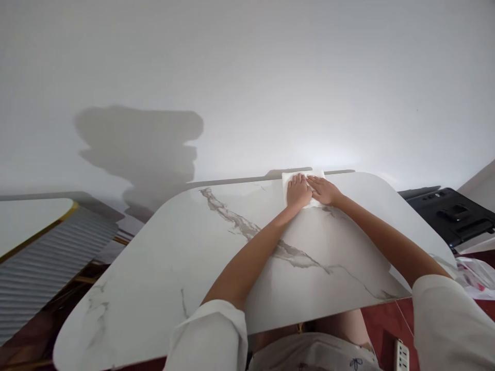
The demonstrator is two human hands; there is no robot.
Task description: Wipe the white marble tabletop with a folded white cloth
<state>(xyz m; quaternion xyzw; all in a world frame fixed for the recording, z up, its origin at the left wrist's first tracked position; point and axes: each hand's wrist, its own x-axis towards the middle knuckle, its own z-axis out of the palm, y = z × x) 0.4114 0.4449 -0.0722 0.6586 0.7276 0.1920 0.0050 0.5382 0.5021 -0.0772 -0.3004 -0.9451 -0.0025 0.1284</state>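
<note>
Resting flat with fingers stretched out, our left hand (299, 192) and right hand (325, 191) lie side by side on the white cloth (314, 203), neither closed round it. We have it at the table's (154, 268) far edge, right beside the wall (247, 77). Farther out we see a black case (450, 214) and a bag (476, 275) to the right, another table (33, 219) to the left, and a power strip (402, 356) below.

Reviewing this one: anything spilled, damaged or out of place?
Nothing stands out. The white cloth lies under the left hand and right hand by the far edge of the tabletop; its grey-brown streaks look like marbling rather than a spill.
</note>
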